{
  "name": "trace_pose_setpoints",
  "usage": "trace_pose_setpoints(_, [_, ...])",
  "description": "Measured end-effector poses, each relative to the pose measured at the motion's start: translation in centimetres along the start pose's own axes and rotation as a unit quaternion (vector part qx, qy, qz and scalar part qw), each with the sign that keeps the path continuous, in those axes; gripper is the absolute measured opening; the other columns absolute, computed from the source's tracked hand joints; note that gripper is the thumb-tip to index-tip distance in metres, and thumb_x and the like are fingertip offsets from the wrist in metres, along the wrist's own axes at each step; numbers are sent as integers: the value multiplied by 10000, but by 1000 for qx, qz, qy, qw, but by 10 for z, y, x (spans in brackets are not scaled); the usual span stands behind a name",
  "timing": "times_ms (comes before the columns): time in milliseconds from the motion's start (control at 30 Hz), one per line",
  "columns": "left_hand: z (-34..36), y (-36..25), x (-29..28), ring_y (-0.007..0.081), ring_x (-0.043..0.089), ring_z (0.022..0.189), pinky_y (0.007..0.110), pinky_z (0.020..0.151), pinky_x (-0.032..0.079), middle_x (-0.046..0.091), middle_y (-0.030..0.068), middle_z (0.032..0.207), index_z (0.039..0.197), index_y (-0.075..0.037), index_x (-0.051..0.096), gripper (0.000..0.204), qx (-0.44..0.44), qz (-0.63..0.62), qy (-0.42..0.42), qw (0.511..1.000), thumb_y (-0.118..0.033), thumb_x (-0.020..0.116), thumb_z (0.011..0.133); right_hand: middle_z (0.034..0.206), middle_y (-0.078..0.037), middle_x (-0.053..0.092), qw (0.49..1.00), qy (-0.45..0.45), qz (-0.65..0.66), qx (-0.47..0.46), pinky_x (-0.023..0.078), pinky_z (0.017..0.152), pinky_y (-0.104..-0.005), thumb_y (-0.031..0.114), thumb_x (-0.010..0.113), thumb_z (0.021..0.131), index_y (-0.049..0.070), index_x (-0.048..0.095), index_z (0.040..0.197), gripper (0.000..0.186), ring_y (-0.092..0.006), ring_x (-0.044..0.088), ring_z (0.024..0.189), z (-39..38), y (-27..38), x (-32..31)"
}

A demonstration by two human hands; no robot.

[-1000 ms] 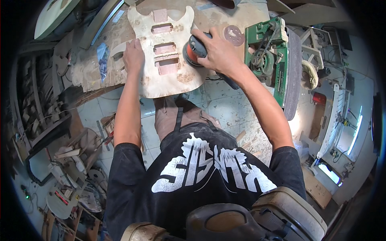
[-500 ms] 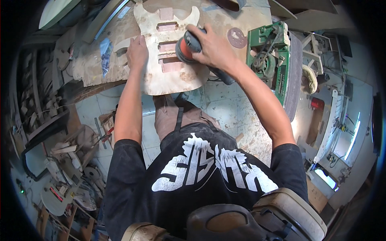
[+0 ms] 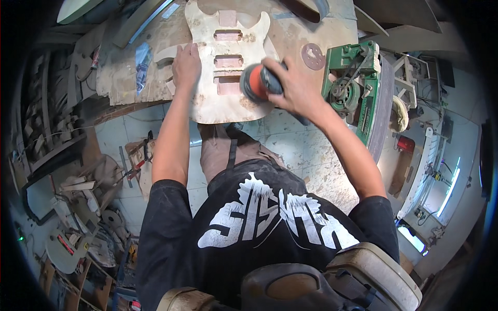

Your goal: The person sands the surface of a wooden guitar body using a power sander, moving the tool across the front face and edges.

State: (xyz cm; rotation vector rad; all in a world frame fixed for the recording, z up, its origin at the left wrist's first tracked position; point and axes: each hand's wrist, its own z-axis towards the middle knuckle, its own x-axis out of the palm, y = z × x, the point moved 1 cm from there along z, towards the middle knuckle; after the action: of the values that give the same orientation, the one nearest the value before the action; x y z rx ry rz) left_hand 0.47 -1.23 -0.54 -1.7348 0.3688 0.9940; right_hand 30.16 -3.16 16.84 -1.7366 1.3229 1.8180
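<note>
A pale wooden electric guitar body [image 3: 210, 103] lies on the bench, with rectangular cavities cut down its middle and burl-like patches on its surface. My left hand [image 3: 186, 65] grips its left side, fingers bent against the edge. My right hand [image 3: 293, 88] is wrapped round an orange and black orbital sander [image 3: 255, 79], whose pad rests on the body's lower right, beside the lowest cavity. A round maroon sanding disc [image 3: 313, 56] lies on the bench to the right of the body.
The dusty bench [image 3: 124, 72] carries a green belt sander [image 3: 353, 88] at right and a blue plastic scrap [image 3: 141, 72] at left. Clamps [image 3: 139, 165] and offcuts [image 3: 83, 185] sit low at left; wooden racks [image 3: 46, 98] stand beyond. A pale machine frame [image 3: 415, 171] is at right.
The guitar body and my left hand have shifted right in the picture. The sander first went up and left across the body, then down and right to its lower right part.
</note>
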Motion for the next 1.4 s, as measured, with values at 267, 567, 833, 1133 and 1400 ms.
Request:
trace_pose_setpoints(267, [0,-1,-2,511,515,1384,528,1172,412,466,338,1560,1460,-116,627,522,-1,-8,-4,1000,-435,406,1111,1229,-258,547,997,-62,-2,44,571,825,-552,221,771,794,196,461,1507,777,-509,670,981,33,6,-8])
trace_pose_setpoints(567, [0,-1,-3,505,514,1387,513,1169,420,479,339,1549,1452,-122,642,504,7,-17,-4,1000,-416,423,1106,1236,-280,555,999,-41,-5,18,567,891,-549,287,777,779,188,471,1503,793,-508,667,1025,54,6,-2])
trace_pose_setpoints(833, [0,-5,-2,514,511,1385,513,1174,409,482,332,1550,1444,-119,649,516,3,-33,-17,999,-432,427,1099,1235,-299,573,992,-96,-56,65,573,895,-557,339,742,791,196,465,1518,791,-534,670,1013,104,-12,-14])
trace_pose_setpoints(1133, [-3,1,-6,497,505,1398,505,1168,414,513,342,1514,1418,-86,664,499,10,-48,-15,999,-402,451,1095,1262,-304,551,996,-56,-59,42,576,877,-571,330,747,798,231,432,1514,789,-548,671,1005,117,2,-13])
trace_pose_setpoints(1400, [2,-4,-7,493,608,1252,539,1078,459,654,324,1323,1312,-41,691,433,-51,-94,-25,994,-318,440,1093,1247,-294,568,995,-57,-76,33,577,872,-570,324,762,801,205,439,1511,788,-527,686,987,116,4,-17])
